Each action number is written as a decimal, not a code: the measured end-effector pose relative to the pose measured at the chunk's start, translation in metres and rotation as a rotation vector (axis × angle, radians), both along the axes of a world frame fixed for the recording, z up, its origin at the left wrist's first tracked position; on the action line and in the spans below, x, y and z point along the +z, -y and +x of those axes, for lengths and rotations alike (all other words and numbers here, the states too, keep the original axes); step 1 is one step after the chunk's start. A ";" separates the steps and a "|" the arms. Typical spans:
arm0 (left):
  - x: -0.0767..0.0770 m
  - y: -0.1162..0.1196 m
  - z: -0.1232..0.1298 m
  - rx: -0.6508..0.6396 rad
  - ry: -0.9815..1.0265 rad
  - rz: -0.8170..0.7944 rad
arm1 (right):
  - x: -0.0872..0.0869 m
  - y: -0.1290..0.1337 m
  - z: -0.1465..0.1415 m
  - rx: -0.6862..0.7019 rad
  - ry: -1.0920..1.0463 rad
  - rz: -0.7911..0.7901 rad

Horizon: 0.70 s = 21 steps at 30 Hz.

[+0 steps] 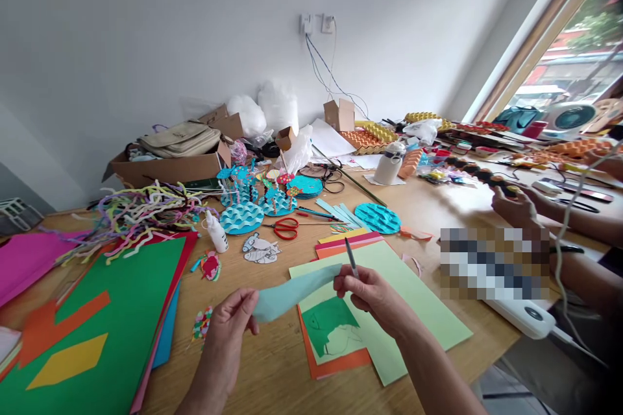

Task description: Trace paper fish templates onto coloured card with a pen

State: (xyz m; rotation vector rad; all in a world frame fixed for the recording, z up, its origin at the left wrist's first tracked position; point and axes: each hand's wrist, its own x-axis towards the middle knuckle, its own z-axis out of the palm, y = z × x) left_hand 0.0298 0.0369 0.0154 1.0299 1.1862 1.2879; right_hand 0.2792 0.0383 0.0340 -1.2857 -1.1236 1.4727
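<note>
A strip of light blue paper point(287, 293) stretches between my hands above the table. My left hand point(232, 314) pinches its wide left end between thumb and fingers. With my right hand point(363, 286) I grip a grey pen point(351, 257), tip pointing up, while those fingers also meet the strip's narrow right end. Below lie a pale green sheet point(418, 311) and a dark green paper piece point(326, 321) with a drawn fish outline. Orange paper point(341, 364) shows under them. Behind the strip rests a cut-out fish drawing point(260, 250).
Red-handled scissors point(285, 228), a white glue bottle point(215, 233) and blue wavy discs point(242, 218) stand beyond my hands. Coloured sheets point(131, 298) and pipe cleaners point(146, 211) cover the left. At right, a co-worker's hands point(518, 207) hold a dark bumpy strip near a white power strip point(523, 314).
</note>
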 end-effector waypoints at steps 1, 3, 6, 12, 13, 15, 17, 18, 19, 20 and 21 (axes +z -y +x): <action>0.001 -0.001 0.001 -0.006 0.061 -0.049 | -0.001 -0.001 -0.001 -0.019 0.038 -0.014; 0.001 -0.001 0.004 -0.015 0.107 -0.110 | -0.002 -0.003 -0.004 -0.075 0.127 -0.039; -0.001 -0.001 0.005 -0.032 0.081 -0.133 | -0.001 -0.003 -0.007 -0.110 0.218 -0.042; -0.007 -0.001 0.003 -0.116 -0.003 -0.132 | -0.001 -0.001 -0.008 -0.076 0.250 -0.073; -0.008 -0.001 0.003 -0.124 -0.016 -0.134 | -0.002 -0.001 -0.007 -0.068 0.247 -0.073; -0.014 -0.002 0.002 -0.152 -0.071 -0.144 | -0.006 -0.001 -0.006 -0.067 0.257 -0.082; -0.019 -0.003 0.001 -0.186 -0.152 -0.157 | -0.012 -0.002 -0.003 -0.068 0.295 -0.102; -0.021 -0.003 0.000 -0.202 -0.193 -0.163 | -0.015 -0.002 0.000 -0.066 0.322 -0.108; -0.023 -0.003 -0.001 -0.218 -0.223 -0.168 | -0.019 -0.002 0.003 -0.063 0.348 -0.112; -0.024 -0.003 -0.003 -0.231 -0.253 -0.178 | -0.023 -0.002 0.006 -0.061 0.372 -0.112; -0.023 -0.001 -0.005 -0.240 -0.292 -0.179 | -0.028 -0.002 0.010 -0.061 0.398 -0.111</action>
